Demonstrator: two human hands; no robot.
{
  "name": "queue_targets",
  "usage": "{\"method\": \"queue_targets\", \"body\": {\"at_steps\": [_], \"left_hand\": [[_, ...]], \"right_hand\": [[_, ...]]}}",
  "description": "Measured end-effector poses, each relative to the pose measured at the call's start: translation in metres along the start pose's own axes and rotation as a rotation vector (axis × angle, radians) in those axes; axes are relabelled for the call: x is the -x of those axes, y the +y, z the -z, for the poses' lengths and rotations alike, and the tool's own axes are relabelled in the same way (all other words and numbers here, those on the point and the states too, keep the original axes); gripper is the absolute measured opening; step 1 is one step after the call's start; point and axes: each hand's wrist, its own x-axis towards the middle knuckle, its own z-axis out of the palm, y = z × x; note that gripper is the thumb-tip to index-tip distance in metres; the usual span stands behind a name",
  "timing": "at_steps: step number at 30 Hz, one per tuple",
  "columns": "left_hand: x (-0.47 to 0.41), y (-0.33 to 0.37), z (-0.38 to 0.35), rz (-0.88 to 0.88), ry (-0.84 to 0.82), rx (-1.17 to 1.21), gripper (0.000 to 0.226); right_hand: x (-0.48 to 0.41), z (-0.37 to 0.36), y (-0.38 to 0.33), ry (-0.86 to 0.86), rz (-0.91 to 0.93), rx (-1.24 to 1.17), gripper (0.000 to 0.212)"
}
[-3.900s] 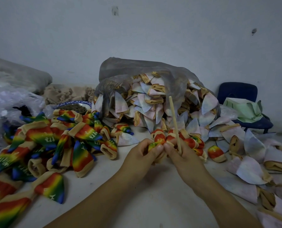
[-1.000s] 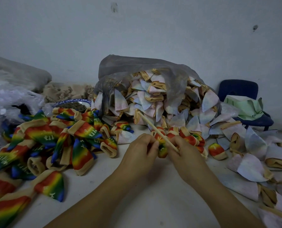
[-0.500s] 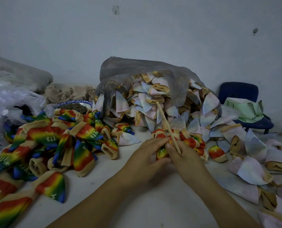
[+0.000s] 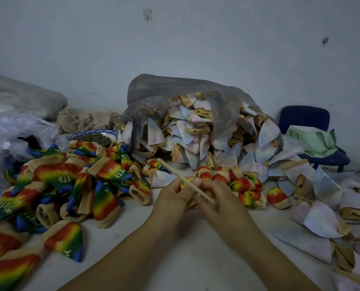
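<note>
The person's left hand [image 4: 174, 196] and right hand [image 4: 219, 204] meet at the centre of the view, fingers curled. The left hand pinches a small rainbow piece [image 4: 183, 185] of fabric, mostly hidden between the two hands. The right hand grips a thin wooden stick [image 4: 174, 175]. Half a second ago the stick's free end pointed toward 12 o'clock; it now leans toward 10 o'clock. This suggests the stick is being levered inside the piece to shape it, with that step still under way.

Both hands hover just above a pale desk [image 4: 174, 259]. At 9 o'clock lies a rainbow heap [image 4: 55, 175] of similar pieces. At 12 o'clock a grey bag [image 4: 174, 89] spills pale pieces across to 3 o'clock. A blue chair [image 4: 305, 120] stands at 2 o'clock, against a bare grey wall [image 4: 174, 49].
</note>
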Motion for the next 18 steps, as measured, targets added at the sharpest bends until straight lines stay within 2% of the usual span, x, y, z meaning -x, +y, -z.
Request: {"method": "queue_targets", "body": {"at_steps": [3,7,10,14,18], "left_hand": [[-0.0019,-0.0016,0.0005,0.042,0.026,0.009,0.045],[0.0013,0.0014,-0.0044,0.097,-0.035,0.055,0.047],[0.0023,0.0035,-0.0079,0.181,-0.077,0.167,0.047],[0.0024,0.0023,-0.0058,0.241,-0.073,0.280,0.053],[-0.0012,-0.0009,-0.0029,0.254,-0.073,0.274,0.074]], "right_hand": [[-0.0017,0.0035,0.0018,0.040,0.039,0.010,0.005],[-0.0014,0.0049,0.0003,0.060,0.027,-0.057,0.018],[-0.0023,0.0039,-0.0001,0.062,-0.040,-0.104,0.008],[0.0012,0.0040,-0.0044,0.045,-0.043,-0.195,0.005],[0.0013,0.0027,-0.0029,-0.003,-0.022,-0.004,0.013]]}}
